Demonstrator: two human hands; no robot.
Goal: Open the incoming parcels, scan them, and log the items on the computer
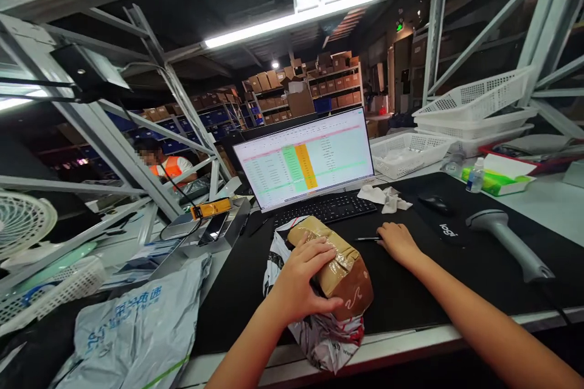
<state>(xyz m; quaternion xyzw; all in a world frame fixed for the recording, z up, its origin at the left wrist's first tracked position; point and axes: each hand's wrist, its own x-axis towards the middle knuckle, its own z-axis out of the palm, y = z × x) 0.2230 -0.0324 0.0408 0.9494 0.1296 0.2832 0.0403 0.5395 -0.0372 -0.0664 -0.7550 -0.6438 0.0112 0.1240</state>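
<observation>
My left hand (pixel 303 279) is wrapped over a brown taped parcel (pixel 340 264) that lies on a torn printed plastic mailer bag (pixel 326 334) on the black desk mat (pixel 410 292). My right hand (pixel 398 242) rests on the mat to the right of the parcel, its fingers curled down next to a black pen (pixel 367 239); whether it grips the pen is unclear. Behind the parcel are a black keyboard (pixel 326 209) and a monitor (pixel 305 158) showing a spreadsheet.
A grey barcode scanner (pixel 511 243) and a black mouse (pixel 435 203) lie right on the mat. White baskets (pixel 474 103) are stacked back right. A grey mailer bag (pixel 132 322) lies at front left. A person in an orange vest (pixel 171 165) sits beyond the shelving.
</observation>
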